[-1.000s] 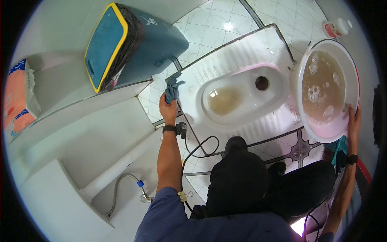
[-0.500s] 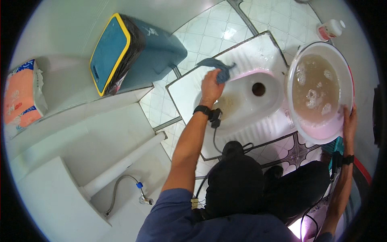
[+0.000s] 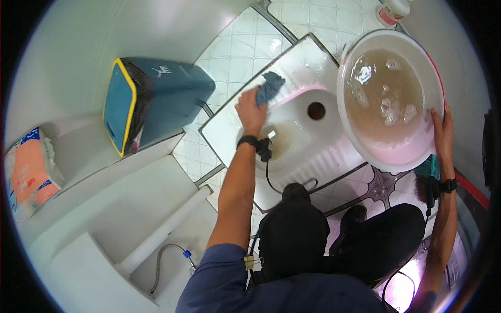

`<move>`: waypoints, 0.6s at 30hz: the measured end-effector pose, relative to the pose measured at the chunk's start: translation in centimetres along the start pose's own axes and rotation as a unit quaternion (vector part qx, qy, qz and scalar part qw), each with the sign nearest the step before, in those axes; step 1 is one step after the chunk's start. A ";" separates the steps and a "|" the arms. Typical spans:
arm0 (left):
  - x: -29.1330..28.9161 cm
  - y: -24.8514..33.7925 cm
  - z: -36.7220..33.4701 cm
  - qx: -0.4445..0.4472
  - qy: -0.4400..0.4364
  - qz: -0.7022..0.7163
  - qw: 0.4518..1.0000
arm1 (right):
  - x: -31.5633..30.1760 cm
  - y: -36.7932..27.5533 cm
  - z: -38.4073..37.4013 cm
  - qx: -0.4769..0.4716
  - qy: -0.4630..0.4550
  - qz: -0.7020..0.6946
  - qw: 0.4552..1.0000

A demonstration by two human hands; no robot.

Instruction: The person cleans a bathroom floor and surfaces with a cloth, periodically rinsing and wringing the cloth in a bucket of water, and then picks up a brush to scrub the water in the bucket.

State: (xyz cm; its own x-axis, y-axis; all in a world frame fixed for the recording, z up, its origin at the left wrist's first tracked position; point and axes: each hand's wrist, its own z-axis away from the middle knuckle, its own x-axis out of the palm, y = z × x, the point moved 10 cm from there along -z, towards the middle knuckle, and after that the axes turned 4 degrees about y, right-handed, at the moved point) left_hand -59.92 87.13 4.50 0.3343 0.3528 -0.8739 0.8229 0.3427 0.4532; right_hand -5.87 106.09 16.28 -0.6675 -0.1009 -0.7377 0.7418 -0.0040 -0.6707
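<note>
My left hand (image 3: 251,110) is closed around a bunched blue-grey cloth (image 3: 270,87), which rests against the white upper surface beside the bowl of a squat toilet (image 3: 334,159). Brownish water stains the near-left end of the bowl, and a dark round drain hole (image 3: 316,110) shows farther right. On the right, my right hand (image 3: 443,130) grips the rim of a large white basin (image 3: 386,156). Murky, foamy water (image 3: 386,94) fills much of this basin. Its fingers lie over the outer edge, while the thumb side is partly hidden.
A blue bin (image 3: 172,99) with a yellow-edged lid stands at the left. An orange tissue pack (image 3: 34,169) lies on a ledge. A white pipe (image 3: 162,232) and flexible hose (image 3: 159,266) are lower left. Beyond the basin is a white bottle (image 3: 394,11); a green brush (image 3: 429,168) lies below it.
The view has shifted, moving most of the scene leftward in it. In my left hand, the cloth's trailing strip has become a compact bunch. My right hand keeps hold of the basin.
</note>
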 end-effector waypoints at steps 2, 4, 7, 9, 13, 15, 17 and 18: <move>0.4 0.2 1.4 -0.016 -0.044 -0.009 0.999 | 0.2 0.7 0.2 0.026 -0.002 -0.019 0.999; -0.4 -0.5 2.8 -0.015 -0.075 0.006 0.997 | 2.0 0.1 0.3 0.008 -0.005 -0.044 0.999; 0.6 0.2 4.5 -0.057 -0.233 0.136 0.961 | 1.7 -0.9 0.3 0.003 -0.008 -0.043 0.999; 1.9 -0.6 5.7 -0.159 -0.306 0.323 0.882 | 1.9 -0.9 0.3 0.011 -0.016 -0.033 0.999; -3.3 -1.7 -2.9 -0.200 -0.162 0.249 0.934 | 0.7 0.0 0.6 0.021 -0.003 -0.036 0.999; -7.6 -2.2 -8.6 -0.061 -0.006 0.106 0.993 | 0.7 -0.7 0.5 0.017 0.002 -0.017 1.000; -9.2 -3.1 -12.6 -0.043 0.096 0.037 0.994 | 0.3 -0.8 0.8 0.022 0.012 -0.007 1.000; -10.2 -4.3 -13.9 -0.003 0.136 -0.002 0.991 | 0.6 -1.3 0.7 0.023 0.015 -0.007 1.000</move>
State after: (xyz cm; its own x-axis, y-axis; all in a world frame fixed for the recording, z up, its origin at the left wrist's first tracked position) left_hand -73.27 94.09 13.91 0.1943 0.5735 -0.7958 0.8208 0.3492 0.4521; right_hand -7.14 105.31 16.78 -0.6792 -0.0707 -0.7305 0.7339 -0.0506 -0.6774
